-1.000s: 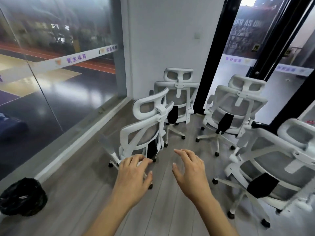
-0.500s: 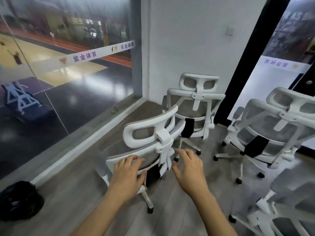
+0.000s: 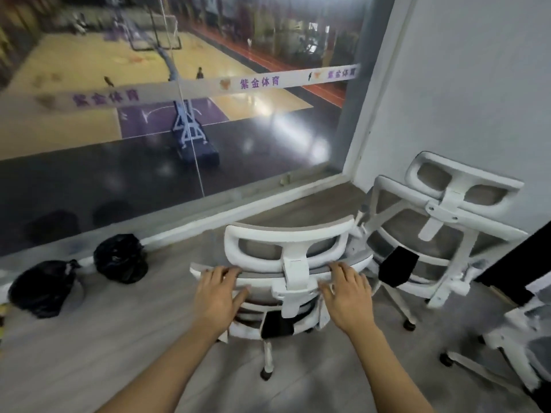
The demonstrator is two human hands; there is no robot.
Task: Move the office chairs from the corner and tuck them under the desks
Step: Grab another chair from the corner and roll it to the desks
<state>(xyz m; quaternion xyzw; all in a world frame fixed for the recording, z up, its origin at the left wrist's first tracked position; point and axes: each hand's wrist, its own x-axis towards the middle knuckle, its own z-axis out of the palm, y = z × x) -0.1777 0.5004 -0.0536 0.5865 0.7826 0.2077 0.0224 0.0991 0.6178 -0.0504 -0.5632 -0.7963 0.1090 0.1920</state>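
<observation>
A white office chair (image 3: pixel 286 237) with grey mesh stands right in front of me, its back towards me. My left hand (image 3: pixel 219 290) grips the top edge of its backrest left of the headrest post, fingers over the edge and thumb on the near side. My right hand (image 3: pixel 347 293) grips the same edge right of the post. A second white chair (image 3: pixel 447 225) stands against the wall just to the right, close to the first. Part of a third chair (image 3: pixel 518 347) shows at the lower right.
A floor-to-ceiling glass wall (image 3: pixel 179 129) runs along the left and far side, overlooking a sports court. Two black bags (image 3: pixel 120 257) (image 3: pixel 44 287) sit on the floor by its sill. A white wall (image 3: pixel 462 84) closes the corner on the right. The floor is grey wood.
I have stepped up to the nearest chair and turned left. Both hands, held open above it before, now hold the top of its backrest.
</observation>
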